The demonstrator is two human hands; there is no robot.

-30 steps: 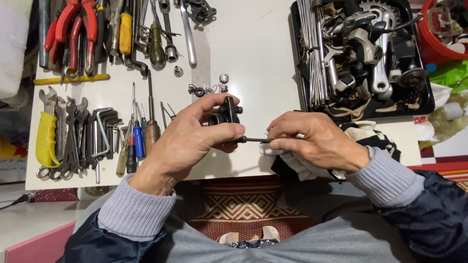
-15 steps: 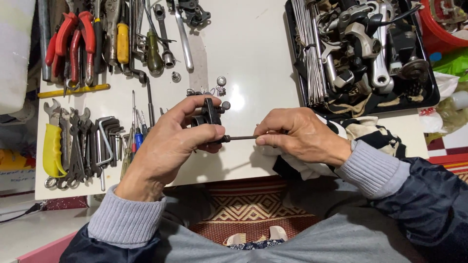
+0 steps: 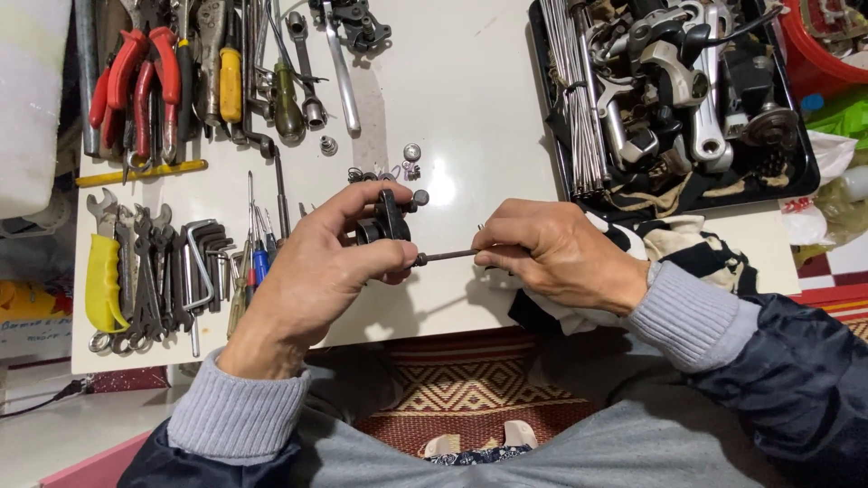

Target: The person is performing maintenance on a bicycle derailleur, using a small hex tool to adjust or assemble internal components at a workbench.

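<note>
Left hand (image 3: pixel 307 271) fingers (image 3: pixel 371 262) pinch a small black metal clamp-like part (image 3: pixel 384 221) above the white bench (image 3: pixel 470 108); it looks rigid, light, best gripped by its body. Rightward, a thin dark steel key (image 3: pixel 445 257) enters it, clasped by right hand (image 3: pixel 551 253) fingers.

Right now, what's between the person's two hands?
In the head view, a thin dark tool shaft bridges the gap, running from the right hand into the small black part gripped by the left hand.
</note>
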